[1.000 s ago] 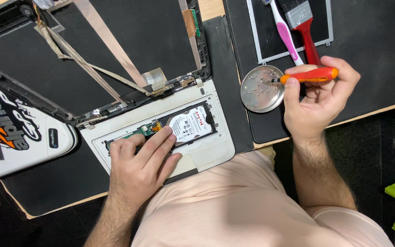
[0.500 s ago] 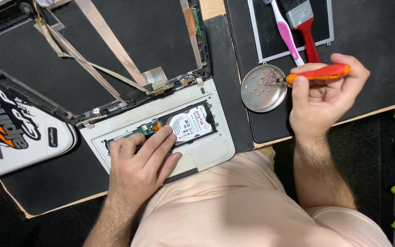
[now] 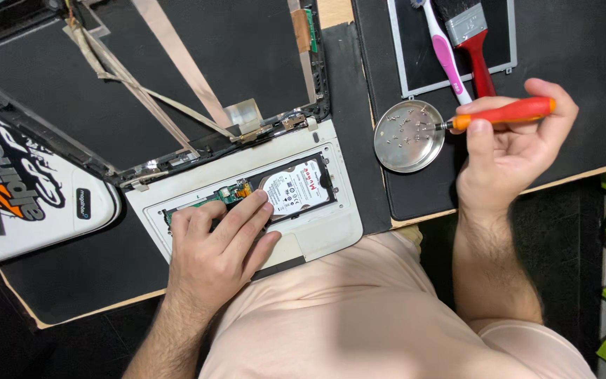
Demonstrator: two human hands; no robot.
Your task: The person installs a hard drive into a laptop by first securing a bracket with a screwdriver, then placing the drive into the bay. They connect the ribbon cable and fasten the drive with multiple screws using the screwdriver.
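**Screwdriver over the screw dish, other hand flat on the open laptop**

Your right hand [image 3: 510,158] has its fingers closed around the orange-and-red screwdriver [image 3: 503,114], thumb along the handle, with the dark tip reaching out over the round metal dish [image 3: 409,136] just left of those fingers. The tool looks light and stiff, and its handle is the sound place to hold it. The small screws scattered in the dish are tiny and would roll or get lost easily, so treat them with care.

Your left hand [image 3: 215,249] lies open and flat, gripping nothing, on the white laptop base [image 3: 317,231]. Its fingertips rest at the edge of the hard drive [image 3: 297,188] seated in the bay. The drive likely handles as a dense, rigid, shock-sensitive part, best taken by its side edges; it carries a white label with red and black print. A green circuit board shows just beside those fingers.

Beyond your right-hand fingers lie a pink-and-white toothbrush [image 3: 443,49] and a red-handled paintbrush [image 3: 473,38] on a dark framed panel. Far left of your left hand sits a white cover [image 3: 36,210] bearing black-and-orange stickers. A black mat covers the tabletop [image 3: 334,10].
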